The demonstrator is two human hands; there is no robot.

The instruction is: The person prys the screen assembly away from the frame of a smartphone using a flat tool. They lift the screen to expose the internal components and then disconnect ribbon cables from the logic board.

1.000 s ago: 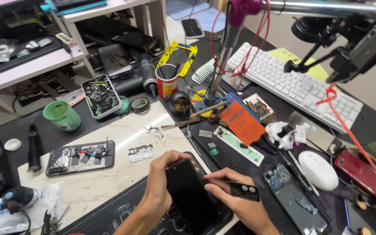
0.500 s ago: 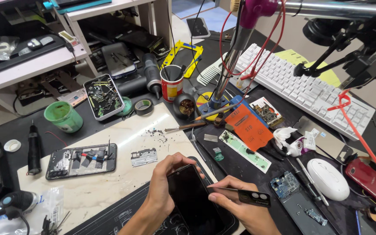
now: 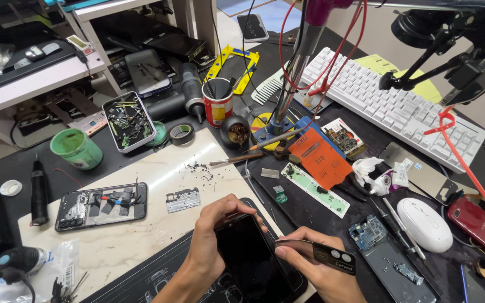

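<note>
The black phone (image 3: pixel 251 261) lies screen-up on the dark mat (image 3: pixel 141 280) at the near edge of the bench. The left hand (image 3: pixel 211 241) curls over its top left corner, fingers pressed against the edge to steady it. The right hand (image 3: pixel 315 269) pinches a thin flat pry tool (image 3: pixel 315 252), whose tip meets the phone's right edge. The screen looks seated, with no gap showing, so the opening seems barely begun, though the seam is too small to judge surely. A second, opened phone (image 3: pixel 101 205) lies well apart on the pale slab (image 3: pixel 141 235), with a small metal plate (image 3: pixel 183 200) beside it.
</note>
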